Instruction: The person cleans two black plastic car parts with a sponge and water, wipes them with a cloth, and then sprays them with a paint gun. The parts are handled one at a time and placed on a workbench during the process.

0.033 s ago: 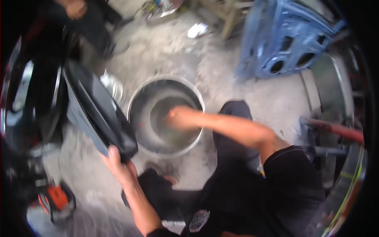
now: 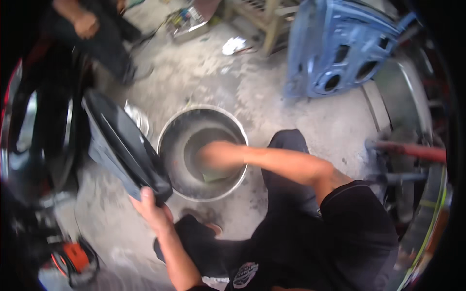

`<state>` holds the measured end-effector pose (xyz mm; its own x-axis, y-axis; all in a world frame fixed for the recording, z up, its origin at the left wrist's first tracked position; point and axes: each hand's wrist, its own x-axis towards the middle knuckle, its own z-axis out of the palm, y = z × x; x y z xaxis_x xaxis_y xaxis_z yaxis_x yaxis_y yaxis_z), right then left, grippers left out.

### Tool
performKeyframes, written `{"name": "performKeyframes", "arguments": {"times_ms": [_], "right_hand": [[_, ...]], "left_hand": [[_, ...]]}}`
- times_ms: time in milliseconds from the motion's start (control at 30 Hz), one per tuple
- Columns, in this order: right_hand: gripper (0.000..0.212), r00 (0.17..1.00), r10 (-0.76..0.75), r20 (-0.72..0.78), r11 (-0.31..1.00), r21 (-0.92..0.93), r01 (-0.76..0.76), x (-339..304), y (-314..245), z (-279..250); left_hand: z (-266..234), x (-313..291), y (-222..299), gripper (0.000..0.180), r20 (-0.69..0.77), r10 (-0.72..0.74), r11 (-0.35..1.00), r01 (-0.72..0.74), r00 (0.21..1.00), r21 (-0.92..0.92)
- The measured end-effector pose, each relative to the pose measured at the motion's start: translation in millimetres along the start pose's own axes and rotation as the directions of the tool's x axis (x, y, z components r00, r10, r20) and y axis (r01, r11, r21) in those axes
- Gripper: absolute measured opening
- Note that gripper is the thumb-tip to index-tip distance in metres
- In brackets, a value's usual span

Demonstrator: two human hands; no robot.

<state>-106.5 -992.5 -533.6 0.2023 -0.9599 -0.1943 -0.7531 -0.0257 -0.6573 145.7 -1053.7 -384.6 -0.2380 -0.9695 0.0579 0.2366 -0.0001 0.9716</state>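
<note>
Now clasping with the left grip [image 2: 154, 212] the lower end of a long, black plastic panel [image 2: 127, 138], left of centre; reaching with the right grip [image 2: 218, 156], too blurred to tell its hold, into a round, pale-rimmed grey tub [image 2: 170, 151], mid-frame. Seems midway, with nothing visibly finished.

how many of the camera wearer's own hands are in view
2: the left hand grips the lower end of the dark curved panel, and the blurred right hand is at the round tub, within its rim as seen from above. Neither is fully hidden.
</note>
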Motion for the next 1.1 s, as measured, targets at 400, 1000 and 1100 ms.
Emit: {"name": "performKeyframes", "arguments": {"times_ms": [400,1000,1100], "right_hand": [[0.036,0.85,0.433,-0.302,0.895,0.031,-0.445,-104,-169,-79],[0.035,-0.441,0.887,-0.137,-0.015,0.946,-0.324,-414,-470,-3],[0.041,-0.433,0.896,0.092,-0.281,0.875,-0.394,-441,-508,37]], "left_hand": [[27,4,80,0.078,0.401,-0.01,0.673,-0.29,0.916,0.68],[211,-11,322,0.081,0.957,-0.128,0.744,-0.612,0.261,0.267],[245,-37,345,0.079,0.979,-0.044,0.804,-0.574,0.198,0.152]]}}
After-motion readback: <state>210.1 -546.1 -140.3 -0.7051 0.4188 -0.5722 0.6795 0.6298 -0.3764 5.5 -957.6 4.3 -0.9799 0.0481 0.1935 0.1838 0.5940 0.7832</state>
